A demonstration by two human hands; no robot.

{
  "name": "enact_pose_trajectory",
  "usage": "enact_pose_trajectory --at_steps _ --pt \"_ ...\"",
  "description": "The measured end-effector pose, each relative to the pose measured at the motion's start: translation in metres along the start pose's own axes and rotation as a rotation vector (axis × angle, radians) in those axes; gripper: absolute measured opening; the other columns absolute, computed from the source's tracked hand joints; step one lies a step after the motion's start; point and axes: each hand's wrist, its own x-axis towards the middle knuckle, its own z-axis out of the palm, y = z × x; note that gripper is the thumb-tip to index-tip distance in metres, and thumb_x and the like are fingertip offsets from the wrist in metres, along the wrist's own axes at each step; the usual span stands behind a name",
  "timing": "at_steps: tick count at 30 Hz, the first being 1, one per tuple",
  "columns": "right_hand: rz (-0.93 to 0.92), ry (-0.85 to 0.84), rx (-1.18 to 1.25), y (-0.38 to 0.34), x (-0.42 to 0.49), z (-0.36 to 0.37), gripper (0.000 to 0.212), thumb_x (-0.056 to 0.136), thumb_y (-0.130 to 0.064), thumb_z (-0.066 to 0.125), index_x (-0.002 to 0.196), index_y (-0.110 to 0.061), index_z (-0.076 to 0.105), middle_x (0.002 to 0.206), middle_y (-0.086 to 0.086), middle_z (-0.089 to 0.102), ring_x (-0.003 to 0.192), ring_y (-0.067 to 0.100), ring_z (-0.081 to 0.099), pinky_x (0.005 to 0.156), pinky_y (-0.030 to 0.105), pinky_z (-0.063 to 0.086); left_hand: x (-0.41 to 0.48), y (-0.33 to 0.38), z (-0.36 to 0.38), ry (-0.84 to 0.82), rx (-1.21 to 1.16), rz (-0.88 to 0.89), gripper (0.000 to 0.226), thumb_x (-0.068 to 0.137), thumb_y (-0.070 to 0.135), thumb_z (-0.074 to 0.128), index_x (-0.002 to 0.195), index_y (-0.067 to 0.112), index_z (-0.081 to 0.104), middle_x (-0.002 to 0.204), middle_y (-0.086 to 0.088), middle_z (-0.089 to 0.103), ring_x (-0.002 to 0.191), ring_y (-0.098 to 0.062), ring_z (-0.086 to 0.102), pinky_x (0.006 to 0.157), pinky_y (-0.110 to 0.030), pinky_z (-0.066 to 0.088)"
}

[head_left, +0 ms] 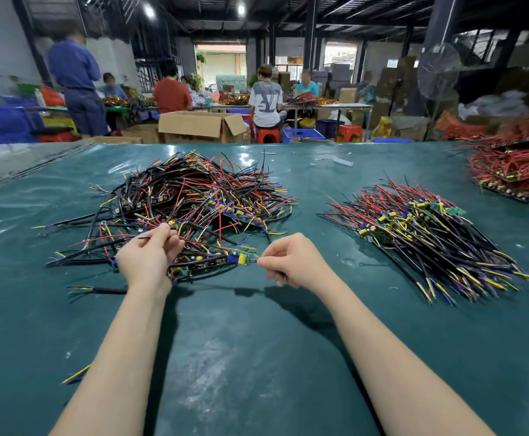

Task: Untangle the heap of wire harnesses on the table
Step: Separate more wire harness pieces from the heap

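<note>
The tangled heap (191, 196) of black, red, yellow and blue wires lies left of centre on the green surface (257, 357), reaching from mid-depth toward the far edge. At the side of the heap facing the near edge, the two hands work on one harness (213, 262), a narrow circuit board with a yellow part at its right end. The right hand (291, 259) is curled, its thumb and forefinger pinching that end. The left hand (150, 256) is raised over the heap's edge and pinches a thin black wire (156, 237) between its fingertips. Whether that wire belongs to the same harness I cannot tell. The hands are apart, with the board stretched between them.

Toward the right edge lies a sorted pile (430, 234), its wires combed roughly parallel, which suggests a good share is already separated. A mostly red pile (514, 171) sits at the far right corner. A loose black lead (99, 290) lies just left of the left wrist.

The heap looks at least as large as the sorted pile, so I judge the task about half done, with this harness not yet free.
</note>
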Motion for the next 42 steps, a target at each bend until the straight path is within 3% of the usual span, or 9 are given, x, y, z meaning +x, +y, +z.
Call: enact_pose_trajectory --at_steps 4,9,13,15,22,31,36,39,42 --pt "0.024 0.019 -0.047 0.006 0.001 0.002 0.03 0.085 -0.006 0.059 0.056 -0.014 0.056 0.041 -0.006 0.053 0.029 0.004 0.043 0.031 0.012 0.026 -0.005 -0.006 0.008 -0.106 -0.052 -0.079 0.019 0.092 0.0 0.052 0.074 0.008 0.05 0.068 -0.005 0.054 0.068 -0.013 0.056 0.059 -0.017 0.056" --pt "0.075 0.113 0.31 0.005 0.003 0.0 0.025 0.088 -0.002 0.055 0.064 -0.01 0.056 0.041 -0.006 0.051 0.029 0.003 0.038 0.033 0.009 0.023 -0.023 -0.021 0.019 -0.155 0.176 -0.124 0.005 0.092 0.003 0.052 0.09 -0.002 0.053 0.072 -0.008 0.052 0.066 -0.015 0.055 0.054 -0.015 0.055" --pt "0.074 0.008 0.371 0.0 0.0 0.003 0.023 0.089 -0.003 0.055 0.067 -0.009 0.057 0.041 -0.006 0.052 0.03 0.002 0.037 0.032 0.009 0.022 -0.032 -0.027 0.021 -0.388 0.379 -0.207 0.025 0.096 0.023 0.048 0.082 0.007 0.061 0.079 -0.007 0.062 0.071 -0.016 0.062 0.061 -0.024 0.057" --pt "0.081 -0.061 0.352 -0.001 -0.002 0.005 0.022 0.089 -0.004 0.055 0.068 -0.009 0.057 0.041 -0.007 0.052 0.03 0.002 0.036 0.032 0.009 0.021 -0.034 -0.026 0.021 -0.446 0.36 -0.184 0.021 0.095 0.018 0.05 0.081 0.011 0.063 0.075 -0.004 0.064 0.062 -0.01 0.065 0.058 -0.021 0.056" --pt "0.054 -0.166 0.244 -0.004 -0.004 0.0 0.021 0.089 -0.004 0.055 0.069 -0.009 0.059 0.042 -0.007 0.049 0.031 0.003 0.033 0.033 0.01 0.02 -0.023 -0.016 0.016 -0.199 0.293 0.007 0.024 0.083 0.0 0.063 0.062 0.011 0.061 0.043 0.008 0.06 0.043 0.001 0.057 0.045 -0.014 0.049" --pt "0.022 -0.25 0.195 0.0 -0.002 -0.004 0.026 0.085 -0.005 0.062 0.063 -0.017 0.066 0.041 -0.006 0.051 0.033 0.005 0.03 0.035 0.011 0.022 -0.007 -0.002 0.003 0.078 0.127 0.17 0.024 0.085 0.004 0.063 0.064 0.013 0.058 0.049 0.007 0.058 0.042 0.001 0.055 0.044 -0.012 0.047" --pt "-0.037 -0.199 0.0 0.001 -0.002 -0.008 0.006 0.078 -0.005 0.069 0.073 -0.007 0.07 0.04 -0.011 0.05 0.032 0.003 0.037 0.036 0.012 0.03 -0.003 -0.002 0.001 0.164 0.075 0.152 0.031 0.086 0.008 0.058 0.056 0.012 0.051 0.033 0.011 0.05 0.031 0.0 0.047 0.036 -0.013 0.04" --pt "-0.072 -0.11 -0.195 0.001 0.0 -0.014 0.007 0.079 -0.008 0.068 0.074 -0.004 0.071 0.038 -0.013 0.049 0.034 0.001 0.044 0.042 0.007 0.034 -0.003 -0.002 0.001 0.22 0.083 0.145 0.031 0.085 0.011 0.054 0.055 0.013 0.049 0.03 0.012 0.047 0.029 0.0 0.045 0.034 -0.012 0.035" --pt "-0.074 -0.049 -0.408 0.003 0.003 -0.019 0.011 0.083 -0.016 0.065 0.078 -0.008 0.072 0.059 -0.006 0.064 0.056 0.007 0.055 0.056 0.021 0.043 0.0 0.0 -0.001 0.26 0.086 0.124 0.027 0.083 0.012 0.05 0.057 0.013 0.052 0.032 0.013 0.049 0.03 -0.001 0.044 0.033 -0.014 0.032"
